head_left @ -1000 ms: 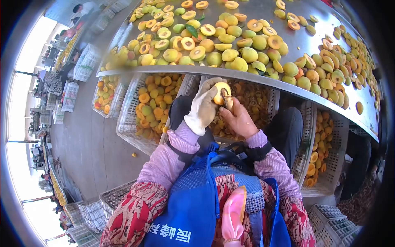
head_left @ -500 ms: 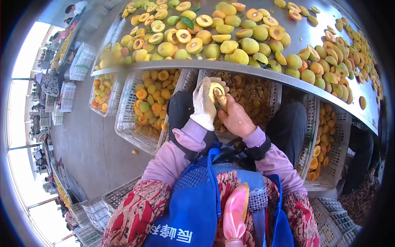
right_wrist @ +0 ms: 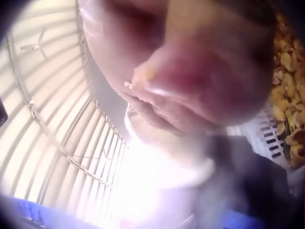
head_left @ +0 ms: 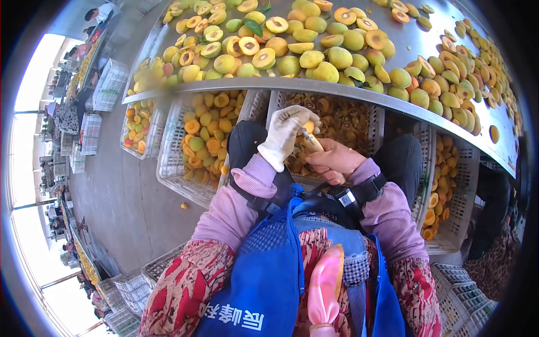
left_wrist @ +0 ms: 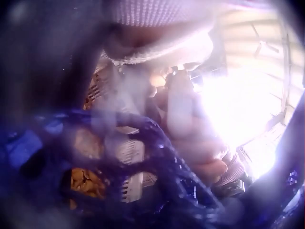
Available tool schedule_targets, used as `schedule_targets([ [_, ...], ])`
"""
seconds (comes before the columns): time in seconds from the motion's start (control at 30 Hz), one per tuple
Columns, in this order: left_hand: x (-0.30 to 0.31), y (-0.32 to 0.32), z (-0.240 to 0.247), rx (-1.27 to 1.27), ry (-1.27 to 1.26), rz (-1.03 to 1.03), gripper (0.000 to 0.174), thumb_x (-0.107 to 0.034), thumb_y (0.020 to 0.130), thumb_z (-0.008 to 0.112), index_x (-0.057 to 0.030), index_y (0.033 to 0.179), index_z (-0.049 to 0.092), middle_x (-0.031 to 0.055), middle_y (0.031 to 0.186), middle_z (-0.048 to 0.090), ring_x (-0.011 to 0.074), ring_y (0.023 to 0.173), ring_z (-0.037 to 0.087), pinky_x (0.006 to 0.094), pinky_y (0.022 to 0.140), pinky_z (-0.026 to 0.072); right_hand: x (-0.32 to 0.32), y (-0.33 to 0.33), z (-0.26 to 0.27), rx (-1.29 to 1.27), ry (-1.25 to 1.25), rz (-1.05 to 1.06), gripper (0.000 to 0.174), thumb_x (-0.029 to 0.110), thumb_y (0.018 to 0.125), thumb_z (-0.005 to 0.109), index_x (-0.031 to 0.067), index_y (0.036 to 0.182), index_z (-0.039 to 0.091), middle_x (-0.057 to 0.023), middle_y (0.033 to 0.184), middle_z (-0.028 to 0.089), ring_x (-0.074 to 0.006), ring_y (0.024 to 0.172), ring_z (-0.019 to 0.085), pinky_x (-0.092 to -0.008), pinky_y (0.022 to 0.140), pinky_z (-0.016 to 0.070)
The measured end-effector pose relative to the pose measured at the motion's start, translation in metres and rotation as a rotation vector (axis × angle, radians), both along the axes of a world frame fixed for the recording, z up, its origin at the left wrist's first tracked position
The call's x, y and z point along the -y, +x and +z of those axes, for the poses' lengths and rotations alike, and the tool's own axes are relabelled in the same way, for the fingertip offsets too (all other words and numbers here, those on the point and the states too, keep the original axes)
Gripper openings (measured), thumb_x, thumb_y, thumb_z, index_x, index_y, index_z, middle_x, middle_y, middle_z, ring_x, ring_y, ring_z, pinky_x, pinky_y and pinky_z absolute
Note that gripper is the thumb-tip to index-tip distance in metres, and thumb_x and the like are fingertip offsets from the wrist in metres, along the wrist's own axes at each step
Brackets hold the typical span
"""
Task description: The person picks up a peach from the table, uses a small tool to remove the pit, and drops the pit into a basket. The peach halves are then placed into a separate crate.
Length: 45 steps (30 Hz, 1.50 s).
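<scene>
My left hand (head_left: 282,136), in a white glove, holds a yellow peach half (head_left: 308,127), mostly hidden by the fingers. The bare right hand (head_left: 342,159) grips a pitting knife by its pale wooden handle (head_left: 313,144); its short metal end points at the fruit, right by the gloved fingers. Both hands are over a white crate (head_left: 377,132) of pits and scraps. Close up in the right wrist view, the curled bare fingers (right_wrist: 200,90) fill the top. The left wrist view is hazy, with blue netting in front.
A metal table (head_left: 404,50) ahead bears many whole and halved peaches (head_left: 341,58), its front edge just beyond the hands. Under it, crates of peach halves stand left (head_left: 168,151) and right (head_left: 457,213). My knees flank the scrap crate. Stacked crates (head_left: 126,292) stand behind left.
The left hand has turned over, so the peach's cut face with the pit no longer shows. The right hand has shifted right and lower, the knife handle now more exposed.
</scene>
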<state>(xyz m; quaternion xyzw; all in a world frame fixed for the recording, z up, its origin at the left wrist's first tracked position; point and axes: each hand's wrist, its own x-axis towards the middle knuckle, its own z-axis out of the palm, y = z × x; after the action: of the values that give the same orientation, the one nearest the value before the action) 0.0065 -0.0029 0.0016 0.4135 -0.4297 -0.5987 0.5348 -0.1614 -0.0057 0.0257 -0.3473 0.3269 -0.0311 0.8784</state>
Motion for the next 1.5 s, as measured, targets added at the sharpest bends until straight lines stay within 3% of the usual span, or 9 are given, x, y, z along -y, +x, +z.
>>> schedule_targets([
  [0.1, -0.003, -0.003, 0.008, -0.204, 0.062, -0.078, 0.017, -0.015, 0.084, 0.057, 0.0019, 0.083, 0.062, 0.0087, 0.076, 0.063, 0.0147, 0.068, 0.059, 0.026, 0.063, 0.0478, -0.006, -0.01, -0.008, 0.137, 0.114, -0.019, 0.015, 0.017, 0.085, 0.057, 0.0127, 0.081, 0.043, 0.0052, 0.053, 0.038, -0.0043, 0.037, 0.033, -0.0206, 0.031, 0.0269],
  [0.23, -0.008, -0.005, 0.01, 0.429, -0.196, -0.085, 0.019, -0.018, 0.084, 0.059, 0.0015, 0.083, 0.061, 0.0074, 0.078, 0.062, 0.0135, 0.07, 0.058, 0.0257, 0.065, 0.047, -0.014, -0.013, -0.003, 0.137, 0.196, -0.007, 0.014, 0.018, 0.085, 0.059, 0.0144, 0.084, 0.045, 0.0071, 0.053, 0.033, -0.0016, 0.036, 0.028, -0.0184, 0.03, 0.0194],
  [0.73, -0.005, -0.003, 0.065, -0.674, 0.273, 0.373, 0.026, -0.03, 0.091, 0.044, -0.0059, 0.088, 0.054, 0.0107, 0.084, 0.061, 0.0243, 0.074, 0.062, 0.0373, 0.064, 0.0538, -0.026, -0.02, -0.007, 0.609, 0.245, -0.027, 0.017, 0.016, 0.086, 0.057, 0.0105, 0.082, 0.041, 0.0058, 0.052, 0.034, -0.0022, 0.035, 0.029, -0.018, 0.029, 0.0214],
  [0.83, -0.015, 0.071, 0.076, 0.071, -0.046, 0.546, 0.023, -0.022, 0.086, 0.053, 0.0006, 0.091, 0.058, 0.0088, 0.084, 0.063, 0.0186, 0.082, 0.061, 0.032, 0.073, 0.0517, -0.021, -0.007, -0.014, -0.213, -0.542, 0.165, 0.016, 0.018, 0.084, 0.056, 0.0076, 0.089, 0.046, -0.0026, 0.058, 0.051, -0.0148, 0.04, 0.047, -0.0281, 0.036, 0.0381],
  [0.9, -0.011, 0.139, 0.047, 1.28, -0.196, 0.577, 0.022, -0.022, 0.081, 0.058, -0.0049, 0.093, 0.061, 0.0159, 0.089, 0.062, 0.0279, 0.086, 0.061, 0.0363, 0.076, 0.0479, -0.031, -0.013, -0.082, -0.837, -1.379, 0.275, 0.026, 0.021, 0.079, 0.059, 0.0052, 0.095, 0.046, -0.016, 0.071, 0.062, -0.0309, 0.062, 0.062, -0.0433, 0.054, 0.0472],
  [0.93, -0.008, 0.158, 0.039, 1.571, -0.085, 0.604, 0.024, -0.028, 0.079, 0.061, -0.0093, 0.093, 0.062, 0.0179, 0.092, 0.061, 0.0335, 0.088, 0.058, 0.041, 0.077, 0.0469, -0.025, -0.008, -0.067, -0.808, -1.11, 0.298, 0.033, 0.024, 0.077, 0.059, 0.0036, 0.098, 0.045, -0.0251, 0.081, 0.062, -0.0413, 0.08, 0.059, -0.0516, 0.069, 0.0447],
  [1.13, 0.113, 0.184, 0.076, 1.559, -0.168, 0.457, 0.031, -0.032, 0.079, 0.057, -0.0066, 0.096, 0.059, 0.0187, 0.094, 0.059, 0.035, 0.088, 0.056, 0.0436, 0.077, 0.0448, -0.009, 0.01, -0.062, -0.552, -1.041, -0.114, 0.033, 0.025, 0.08, 0.056, 0.0011, 0.098, 0.043, -0.028, 0.077, 0.057, -0.0451, 0.076, 0.056, -0.0506, 0.063, 0.0436],
  [1.23, 0.216, 0.174, 0.08, 1.543, -0.148, 0.41, 0.033, -0.034, 0.079, 0.054, -0.0057, 0.095, 0.06, 0.0199, 0.095, 0.061, 0.0356, 0.091, 0.057, 0.043, 0.079, 0.0449, -0.006, 0.015, -0.068, -0.669, -1.016, 0.315, 0.036, 0.028, 0.08, 0.055, 0.0021, 0.101, 0.042, -0.0277, 0.076, 0.059, -0.0449, 0.072, 0.058, -0.0509, 0.063, 0.0464],
  [1.5, 0.371, 0.152, 0.032, 1.734, 0.078, 0.346, 0.038, -0.031, 0.083, 0.05, -0.013, 0.117, 0.049, 0.0229, 0.105, 0.056, 0.038, 0.096, 0.056, 0.0434, 0.082, 0.0458, 0.024, 0.013, -0.065, -0.621, -1.039, 0.182, 0.038, 0.034, 0.082, 0.052, 0.0038, 0.1, 0.039, -0.0272, 0.068, 0.058, -0.0433, 0.063, 0.059, -0.0524, 0.056, 0.0469],
])
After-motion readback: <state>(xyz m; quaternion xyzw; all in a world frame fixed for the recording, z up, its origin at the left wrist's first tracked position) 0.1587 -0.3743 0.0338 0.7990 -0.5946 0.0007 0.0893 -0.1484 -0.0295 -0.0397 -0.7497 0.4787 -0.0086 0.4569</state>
